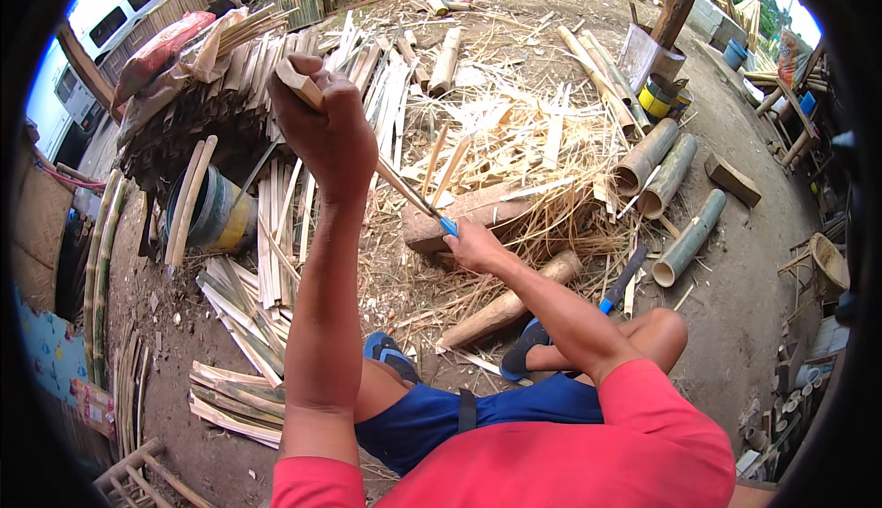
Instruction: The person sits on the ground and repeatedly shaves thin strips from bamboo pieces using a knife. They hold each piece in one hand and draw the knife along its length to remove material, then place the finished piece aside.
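My left hand (pixel 329 131) is raised at the upper left of centre, its fingers wrapped round a pale bamboo strip (pixel 390 175). One end of the strip sticks out above the fist; the rest slants down towards my right hand. My right hand (pixel 478 246) is closed on the blue handle of a knife (pixel 448 225). Its narrow blade lies against the strip's lower end, so their exact contact is hard to make out. Just beyond my right hand rests a thick wooden block (pixel 501 207) on the ground, with thin curled shavings (pixel 570 205) heaped over and beside it.
A round log (pixel 510 301) lies between my feet, and a dark blade with a blue handle (pixel 625 278) is by my right knee. Cut bamboo tubes (pixel 689 237) lie to the right. Split slats (pixel 243 310) and a bucket (pixel 216 209) occupy the left; stacked strips (pixel 216 95) stand behind.
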Available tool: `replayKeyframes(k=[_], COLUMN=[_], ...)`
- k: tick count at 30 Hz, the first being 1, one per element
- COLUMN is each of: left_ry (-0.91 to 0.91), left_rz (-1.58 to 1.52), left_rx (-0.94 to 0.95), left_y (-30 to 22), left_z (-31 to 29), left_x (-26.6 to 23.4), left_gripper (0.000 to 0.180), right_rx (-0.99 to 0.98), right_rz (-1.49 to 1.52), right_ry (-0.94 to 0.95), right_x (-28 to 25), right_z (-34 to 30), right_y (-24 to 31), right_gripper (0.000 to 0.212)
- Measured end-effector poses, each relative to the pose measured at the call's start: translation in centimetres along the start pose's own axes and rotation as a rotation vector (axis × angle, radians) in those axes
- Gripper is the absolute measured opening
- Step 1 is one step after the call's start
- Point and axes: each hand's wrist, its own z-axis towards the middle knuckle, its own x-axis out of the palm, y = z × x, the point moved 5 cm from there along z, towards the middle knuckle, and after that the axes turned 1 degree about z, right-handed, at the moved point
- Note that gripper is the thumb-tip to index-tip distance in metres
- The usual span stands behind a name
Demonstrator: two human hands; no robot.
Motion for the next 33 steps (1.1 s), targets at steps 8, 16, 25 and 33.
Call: replayKeyframes(k=[8, 16, 25, 33], left_ry=[0.026, -0.042, -0.095, -0.1], left_rz=[-0.182, 0.043, 0.009, -0.148], left_rx=[-0.03, -0.028, -0.064, -0.081], left_y=[0.9, 1.0, 0.7, 1.5], left_z=[-1.0, -0.5, -1.5, -0.9], left_x=[-0.7, -4.0, -4.8, -5.6], left_gripper=[0.02, 0.022, 0.034, 0.045], right_rx=[-0.784, -0.011, 0.125, -0.405], right_rz=[0.218, 0.316, -0.065, 0.295], right_ry=[-0.533, -0.014, -0.108, -0.185], right_x=[-0.5, 2.5, 5.7, 5.0], right_z=[-1.9, 3.3, 5.5, 2.0], right_y=[3.4, -2.0, -8.9, -0.6], right_gripper=[0.034, 0.033, 0.024, 0.027])
